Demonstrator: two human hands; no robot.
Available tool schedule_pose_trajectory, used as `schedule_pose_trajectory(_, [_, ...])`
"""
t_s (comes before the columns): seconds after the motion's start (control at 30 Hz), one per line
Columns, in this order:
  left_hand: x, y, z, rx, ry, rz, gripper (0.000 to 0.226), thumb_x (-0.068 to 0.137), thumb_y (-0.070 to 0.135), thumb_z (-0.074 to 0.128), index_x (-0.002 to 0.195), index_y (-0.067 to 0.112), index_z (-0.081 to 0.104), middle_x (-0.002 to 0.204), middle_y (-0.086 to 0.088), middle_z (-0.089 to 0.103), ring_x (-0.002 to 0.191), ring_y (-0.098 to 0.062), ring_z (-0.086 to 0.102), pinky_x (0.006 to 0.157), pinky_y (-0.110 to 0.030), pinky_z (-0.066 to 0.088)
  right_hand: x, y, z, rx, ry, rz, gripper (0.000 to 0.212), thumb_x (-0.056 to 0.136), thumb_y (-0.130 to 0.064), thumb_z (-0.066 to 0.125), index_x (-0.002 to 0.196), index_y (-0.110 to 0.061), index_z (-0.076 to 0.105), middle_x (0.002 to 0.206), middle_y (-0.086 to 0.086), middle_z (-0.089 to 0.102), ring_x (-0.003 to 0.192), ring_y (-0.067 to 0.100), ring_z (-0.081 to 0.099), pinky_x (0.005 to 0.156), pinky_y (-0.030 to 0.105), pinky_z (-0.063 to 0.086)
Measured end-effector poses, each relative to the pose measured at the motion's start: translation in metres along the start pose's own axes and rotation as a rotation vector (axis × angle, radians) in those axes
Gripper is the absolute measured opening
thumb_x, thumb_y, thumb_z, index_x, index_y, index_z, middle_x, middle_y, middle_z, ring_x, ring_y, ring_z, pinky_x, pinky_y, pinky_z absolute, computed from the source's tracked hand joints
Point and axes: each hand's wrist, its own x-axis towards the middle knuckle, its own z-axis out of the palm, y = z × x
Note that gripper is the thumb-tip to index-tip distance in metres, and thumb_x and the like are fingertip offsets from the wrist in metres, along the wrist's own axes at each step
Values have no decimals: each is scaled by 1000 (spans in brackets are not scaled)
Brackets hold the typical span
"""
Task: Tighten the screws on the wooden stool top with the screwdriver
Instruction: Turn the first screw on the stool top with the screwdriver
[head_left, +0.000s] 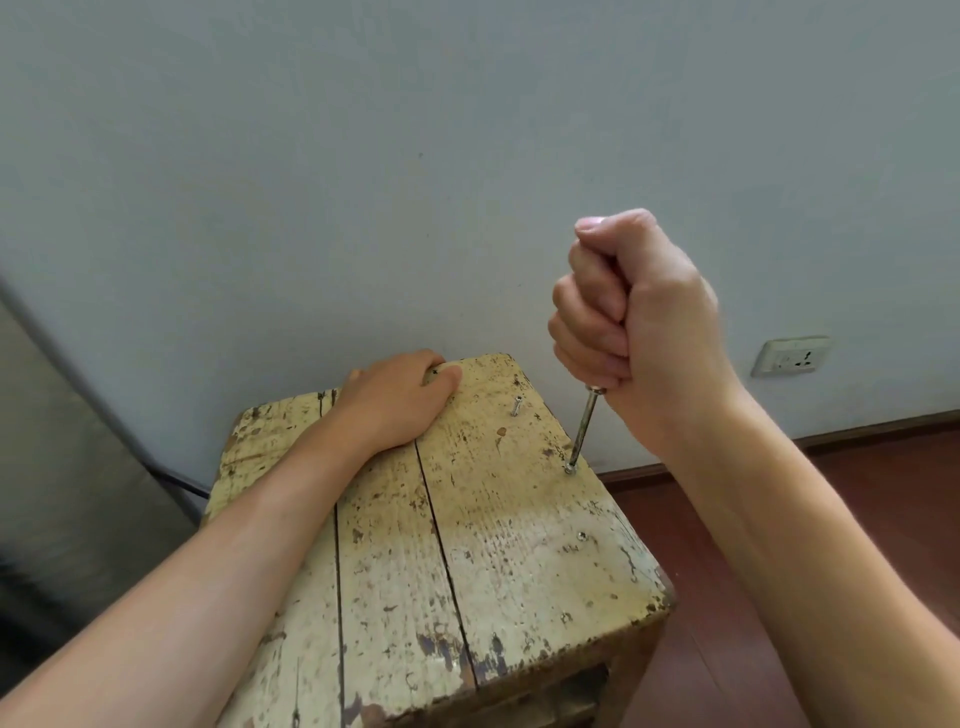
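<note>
I see right hand (634, 322) fisting screwdriver (584, 426), tip on mid screw (570, 469) | left hand (395, 400) flat on stool top (493, 545) | near screw (582, 535) looks seated; far screw (517, 405) proud, pending

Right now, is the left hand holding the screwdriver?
No, the left hand rests on the stool top, while the right hand grips the screwdriver.
</note>
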Motion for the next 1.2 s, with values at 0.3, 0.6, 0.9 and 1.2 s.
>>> schedule_pose_trajectory(0.3, [0, 1, 0, 6, 3, 6, 45, 103, 55, 31, 129, 31, 58, 127, 8, 63, 120, -21, 56, 108, -46, 35, -4, -1, 6, -8, 168, 5, 38, 100, -36, 47, 65, -22, 44, 50, -5, 33, 41, 14, 23, 42, 22, 23])
schedule_pose_trajectory(0.6, [1, 1, 1, 14, 7, -1, 47, 103, 57, 31, 131, 31, 58, 129, 7, 64, 120, -22, 57, 109, -47, 35, 3, -10, -17, 98, -309, 166, 40, 92, -27, 48, 54, -17, 55, 54, 7, 56, 42, 19, 44, 49, 26, 41])
schedule_pose_trajectory(0.9, [-1, 1, -1, 10, 3, -1, 47, 104, 55, 31, 133, 29, 57, 131, 5, 62, 123, -22, 55, 110, -46, 35, -11, 2, 6, 26, 214, -22, 50, 101, -23, 39, 52, -24, 29, 45, -7, 23, 40, 14, 16, 42, 19, 17])
schedule_pose_trajectory(1.2, [0, 0, 0, 14, 5, 1, 48, 103, 56, 30, 133, 30, 57, 133, 6, 62, 124, -22, 54, 110, -46, 33, -6, 1, -9, 64, 160, 11, 27, 92, -27, 48, 66, -19, 50, 55, -2, 40, 45, 16, 32, 45, 26, 29])
